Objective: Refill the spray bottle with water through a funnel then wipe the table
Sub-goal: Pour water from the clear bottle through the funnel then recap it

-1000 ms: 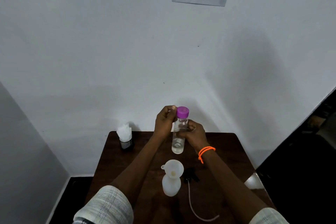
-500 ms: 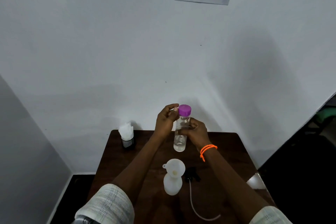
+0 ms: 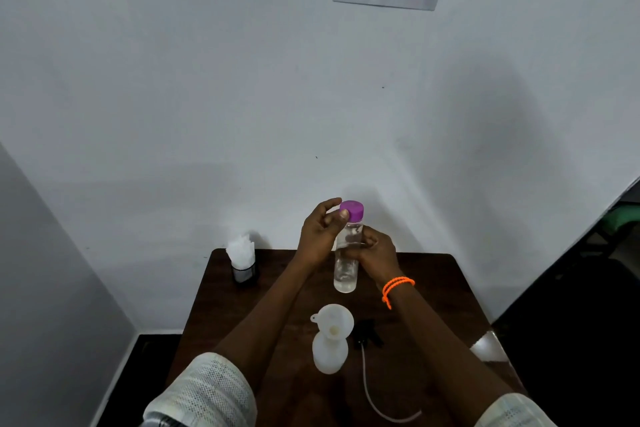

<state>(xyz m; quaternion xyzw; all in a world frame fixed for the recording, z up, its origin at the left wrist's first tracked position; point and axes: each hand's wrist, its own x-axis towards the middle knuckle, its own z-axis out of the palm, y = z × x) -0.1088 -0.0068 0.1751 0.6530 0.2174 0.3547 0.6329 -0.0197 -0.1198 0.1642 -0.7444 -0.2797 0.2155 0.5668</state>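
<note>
Clear water bottle [image 3: 345, 263], held upright above the surface [image 3: 433, 288] at 12 o'clock from the funnel [image 3: 333, 319], judged light, rigid, slippery: right hand [image 3: 372, 251] fingers wrap its body, left hand [image 3: 320, 234] fingers pinch the purple cap [image 3: 352, 210].

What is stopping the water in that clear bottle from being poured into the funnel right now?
The purple screw cap is on the clear plastic water bottle, closing its mouth. The left hand pinches the cap; the right hand grips the bottle. The white plastic funnel below sits open and unobstructed.
</note>
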